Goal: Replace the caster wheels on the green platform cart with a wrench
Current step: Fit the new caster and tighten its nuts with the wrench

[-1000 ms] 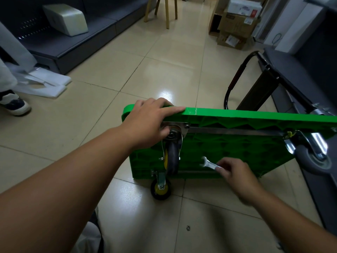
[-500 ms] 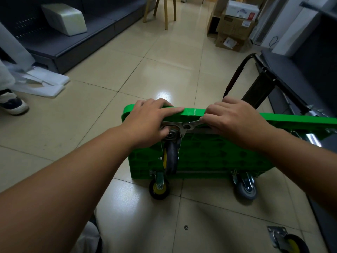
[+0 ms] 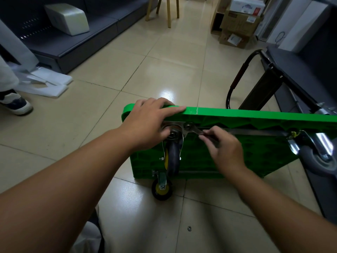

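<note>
Standing on long edge on tiled floor [image 3: 164, 61], green platform cart [image 3: 255, 115] shows underside, long axis running left-right. Person's left hand [image 3: 145, 125] grips top rim, fingers [image 3: 173, 110] draped over edge, thumb at swivel of caster wheel [image 3: 172, 157]. Person's right hand [image 3: 226, 145] pinches wrench [image 3: 196, 130]; head points up-left from fingertips [image 3: 202, 137] onto plate bolt [image 3: 187, 126], shank slanting down-right into grip. Stacked cardboard boxes [image 3: 238, 21] far beyond fingers, closed, contents unseen.

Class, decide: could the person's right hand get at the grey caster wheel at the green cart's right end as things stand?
Probably yes: nothing lies between the right hand and the grey caster wheel, which juts out uncovered. The hand pinches a silver metal wrench, though.
</note>
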Motion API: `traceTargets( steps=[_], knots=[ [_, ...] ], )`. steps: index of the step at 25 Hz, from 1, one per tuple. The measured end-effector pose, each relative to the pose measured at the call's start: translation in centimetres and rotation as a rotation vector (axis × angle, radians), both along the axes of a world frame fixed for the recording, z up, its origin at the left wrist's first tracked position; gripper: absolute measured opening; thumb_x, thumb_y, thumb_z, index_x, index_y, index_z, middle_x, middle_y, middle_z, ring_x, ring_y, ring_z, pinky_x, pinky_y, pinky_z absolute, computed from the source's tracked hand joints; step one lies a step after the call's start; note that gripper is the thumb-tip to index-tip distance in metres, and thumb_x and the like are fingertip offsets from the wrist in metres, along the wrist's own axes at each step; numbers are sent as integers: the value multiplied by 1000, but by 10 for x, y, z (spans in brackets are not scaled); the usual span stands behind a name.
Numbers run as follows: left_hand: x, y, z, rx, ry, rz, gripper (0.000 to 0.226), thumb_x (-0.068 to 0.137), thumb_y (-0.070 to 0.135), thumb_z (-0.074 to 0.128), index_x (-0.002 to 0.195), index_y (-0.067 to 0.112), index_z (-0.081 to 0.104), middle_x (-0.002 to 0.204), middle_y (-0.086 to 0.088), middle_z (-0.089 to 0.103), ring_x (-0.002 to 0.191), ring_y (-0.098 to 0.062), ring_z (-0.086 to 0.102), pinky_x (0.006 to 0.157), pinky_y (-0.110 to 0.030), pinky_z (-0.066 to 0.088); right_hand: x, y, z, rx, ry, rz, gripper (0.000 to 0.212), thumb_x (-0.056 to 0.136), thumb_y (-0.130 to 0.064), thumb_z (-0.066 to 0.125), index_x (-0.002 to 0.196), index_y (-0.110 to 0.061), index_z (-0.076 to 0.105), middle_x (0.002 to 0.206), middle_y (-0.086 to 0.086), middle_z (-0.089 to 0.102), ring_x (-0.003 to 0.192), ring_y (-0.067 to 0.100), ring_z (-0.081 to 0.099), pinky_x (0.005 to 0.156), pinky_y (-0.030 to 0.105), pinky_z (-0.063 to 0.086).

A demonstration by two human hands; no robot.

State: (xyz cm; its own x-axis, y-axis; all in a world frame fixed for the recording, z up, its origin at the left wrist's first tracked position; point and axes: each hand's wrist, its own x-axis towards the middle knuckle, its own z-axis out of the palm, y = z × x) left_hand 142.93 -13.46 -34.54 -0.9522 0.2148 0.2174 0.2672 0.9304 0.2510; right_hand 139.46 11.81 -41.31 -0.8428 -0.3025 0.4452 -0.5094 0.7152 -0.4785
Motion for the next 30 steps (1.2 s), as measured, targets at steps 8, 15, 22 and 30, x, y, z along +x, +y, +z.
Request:
traceTargets(
  steps=[8, 15, 22, 30],
  knots=[
    [0, 1, 3, 10, -1, 11, 70, 92, 34, 64, 152, 50, 32, 143, 12, 47, 131, -16, 41, 110, -37, 22, 25, -48, -26, -673, -620, -36, 9, 91, -3, 70, 88, -8, 62, 83, 7, 67, 74, 4, 68, 68, 16, 54],
    [0, 1, 3, 9, -14, 7, 67, 94, 36, 61, 153, 50, 31, 142, 11, 47, 130, -17, 41, 108, -36, 23, 46, 67, -20, 789, -580, 29, 6, 102, -32, 51, 98, -26, 53, 98, -1, 63, 87, 23, 64, 69, 36, 49],
    [0, 2, 3, 1, -26, 8, 67, 94, 37, 60, 153, 50, 31, 143, 10, 46, 130, -17, 40, 109, -36, 22, -1, 16, 92, 705, 326, 251, 11, 92, -29, 68, 87, -19, 67, 75, -2, 66, 60, 21, 59, 60, 31, 39],
    [-2, 2, 3, -1, -19, 18, 68, 94, 36, 60, 153, 51, 30, 143, 10, 46, 131, -18, 40, 110, -37, 21, -21, -7, 91, 741, 441, 159, 12, 90, -21, 72, 85, -14, 64, 76, 5, 66, 64, 28, 61, 68, 38, 42]
  ],
)
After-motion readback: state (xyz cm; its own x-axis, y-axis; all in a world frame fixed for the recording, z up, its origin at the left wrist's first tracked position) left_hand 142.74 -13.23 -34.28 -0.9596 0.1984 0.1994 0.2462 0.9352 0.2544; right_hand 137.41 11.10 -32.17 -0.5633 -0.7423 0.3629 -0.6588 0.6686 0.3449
